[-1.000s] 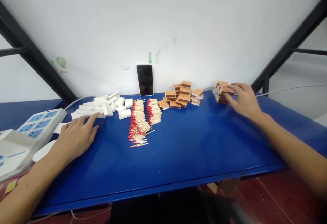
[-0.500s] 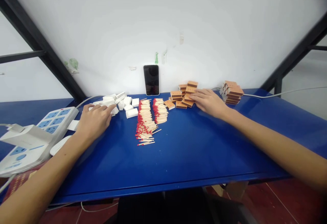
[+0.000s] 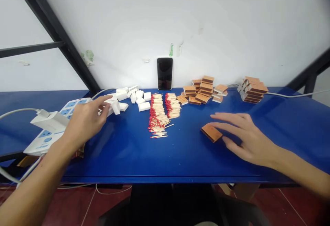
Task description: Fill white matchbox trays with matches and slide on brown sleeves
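The brown matchbox sleeve (image 3: 211, 132) lies alone on the blue table (image 3: 123, 154), right of the matches (image 3: 158, 114). I'd press lightly so it isn't crushed. My right hand (image 3: 247, 138) rests flat with fingers spread, the tips on the sleeve. My left hand (image 3: 84, 119) curls at the white trays (image 3: 134, 95); I cannot tell whether it grips one.

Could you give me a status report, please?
Left hand at white cardboard trays, grip unclear. Right hand open, fingers on flat orange-brown matchbox sleeve. Red-tipped matches between.

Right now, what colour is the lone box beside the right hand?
The box is orange-brown, clearest in the head view.
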